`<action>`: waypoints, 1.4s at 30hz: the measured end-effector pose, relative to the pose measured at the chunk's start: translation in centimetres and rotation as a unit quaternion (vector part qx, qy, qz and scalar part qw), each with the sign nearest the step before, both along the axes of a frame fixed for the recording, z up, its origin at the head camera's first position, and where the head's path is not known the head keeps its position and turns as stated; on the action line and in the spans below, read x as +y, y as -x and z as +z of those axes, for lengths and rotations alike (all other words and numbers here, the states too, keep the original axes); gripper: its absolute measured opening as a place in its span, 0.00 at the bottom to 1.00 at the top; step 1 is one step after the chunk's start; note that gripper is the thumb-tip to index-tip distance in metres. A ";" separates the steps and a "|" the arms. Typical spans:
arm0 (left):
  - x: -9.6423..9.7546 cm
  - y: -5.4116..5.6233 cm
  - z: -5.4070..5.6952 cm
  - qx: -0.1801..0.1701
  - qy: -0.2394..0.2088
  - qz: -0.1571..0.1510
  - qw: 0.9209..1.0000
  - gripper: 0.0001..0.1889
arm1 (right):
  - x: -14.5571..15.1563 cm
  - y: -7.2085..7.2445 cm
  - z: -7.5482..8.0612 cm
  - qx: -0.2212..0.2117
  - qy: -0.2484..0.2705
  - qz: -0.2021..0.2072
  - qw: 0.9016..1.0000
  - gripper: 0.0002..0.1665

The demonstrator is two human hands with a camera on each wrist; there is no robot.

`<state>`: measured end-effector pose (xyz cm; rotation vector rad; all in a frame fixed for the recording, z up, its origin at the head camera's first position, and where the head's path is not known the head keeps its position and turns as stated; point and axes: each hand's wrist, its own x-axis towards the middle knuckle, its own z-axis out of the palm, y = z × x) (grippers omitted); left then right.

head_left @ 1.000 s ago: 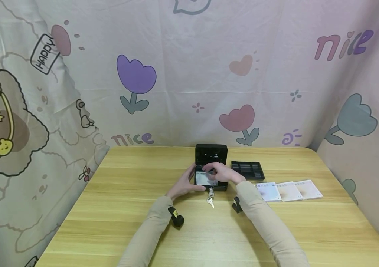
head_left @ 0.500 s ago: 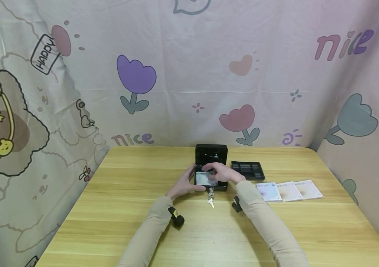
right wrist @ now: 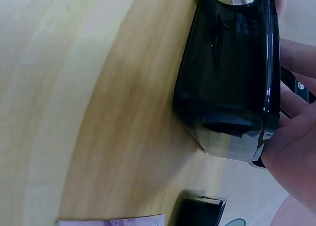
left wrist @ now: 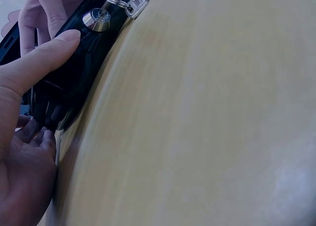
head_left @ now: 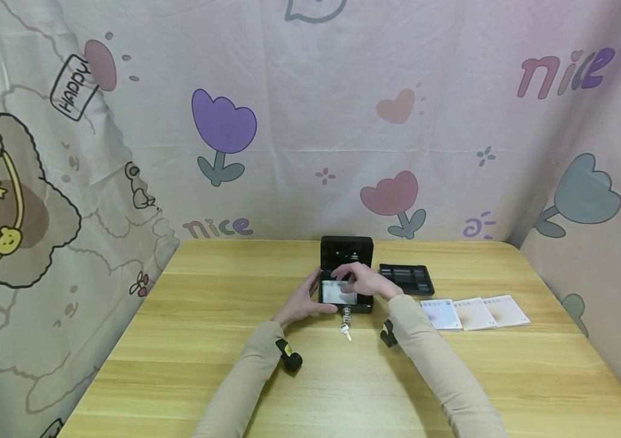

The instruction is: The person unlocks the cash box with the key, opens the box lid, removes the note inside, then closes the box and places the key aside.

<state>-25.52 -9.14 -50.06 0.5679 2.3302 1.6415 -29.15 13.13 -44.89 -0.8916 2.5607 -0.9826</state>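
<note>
A small black cash box (head_left: 362,309) stands on the table with its lid (head_left: 346,249) raised. My left hand (head_left: 300,306) grips its left side, thumb on the front wall and fingers round the side, as the left wrist view shows. A pale banknote (head_left: 334,295) lies in the opening of the box. My right hand (head_left: 367,283) reaches over from the right, fingers bent down over the note; whether they pinch it I cannot tell. From the front lock (left wrist: 96,21) hangs a key (head_left: 345,331) on rings.
Right of the box sits a black compartment tray (head_left: 423,281). Closer to me on that side, blue-tinted notes (head_left: 440,315) and two pale stacks of notes (head_left: 474,314) lie in a row. A printed cloth (head_left: 299,121) hangs behind the wooden table (head_left: 206,365).
My right hand has risen very slightly over the box, and the note beneath it now looks paler, with a line of print showing. The left hand keeps its place.
</note>
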 end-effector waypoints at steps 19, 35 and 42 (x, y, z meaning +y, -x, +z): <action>0.1 0.0 0.1 -0.005 0.006 0.002 1.000 0.62 | 0.1 0.0 0.0 0.026 0.014 -0.019 0.999 0.17; 0.1 0.1 -0.1 -0.001 0.000 0.002 1.000 0.61 | 0.4 0.0 -0.1 0.024 0.056 -0.021 0.998 0.14; 0.2 0.1 0.1 -0.006 -0.013 -0.001 1.000 0.61 | 0.2 -0.4 0.1 0.024 0.095 -0.062 0.993 0.14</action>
